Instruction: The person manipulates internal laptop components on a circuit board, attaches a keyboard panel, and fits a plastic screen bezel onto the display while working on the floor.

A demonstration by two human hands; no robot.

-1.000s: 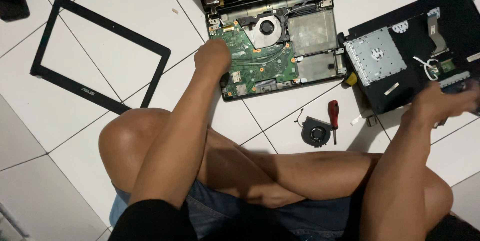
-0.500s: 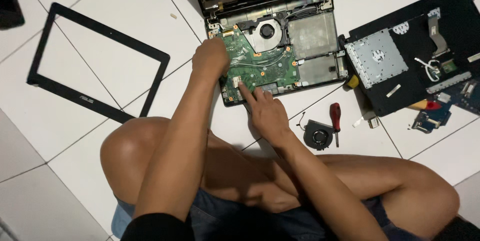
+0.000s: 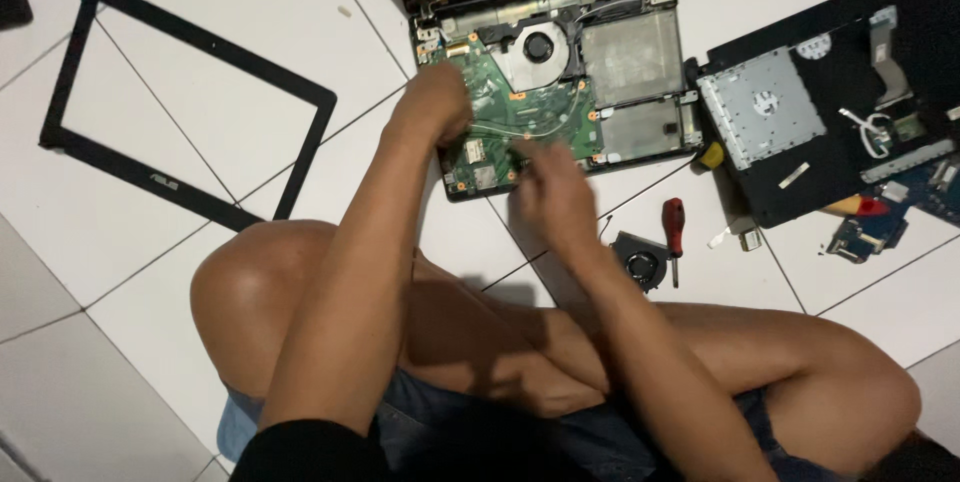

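a: we're sitting cross-legged on the white tile floor (image 3: 250, 122), and the opened laptop base (image 3: 640, 72) lies just ahead of our knees, close enough for both arms to reach.

b: our left hand (image 3: 435, 107) rests on the left part of the green circuit board (image 3: 535, 112), fingers curled down onto it. it looks like a pressing or steadying hold, though we cannot tell whether it actually pinches anything.

a: and our right hand (image 3: 550, 187) hovers over the board's front edge. it is blurred, so we cannot tell if it is open, closed or gripping something.

b: the board itself sits inside the base, green with small chips and thin pale wires running across it. a round fan (image 3: 540, 47) sits behind it, and bare grey metal bays lie to its right.

a: the loose parts are spread around within arm's reach, we judge so nothing gets lost: the black screen frame (image 3: 190, 107) to the left, the upturned black cover (image 3: 840, 112) to the right.

b: a red-handled screwdriver (image 3: 675, 232) lies just beside a small loose fan (image 3: 640, 262), near our right knee. small blue boards (image 3: 870, 227) lie at the cover's front edge.
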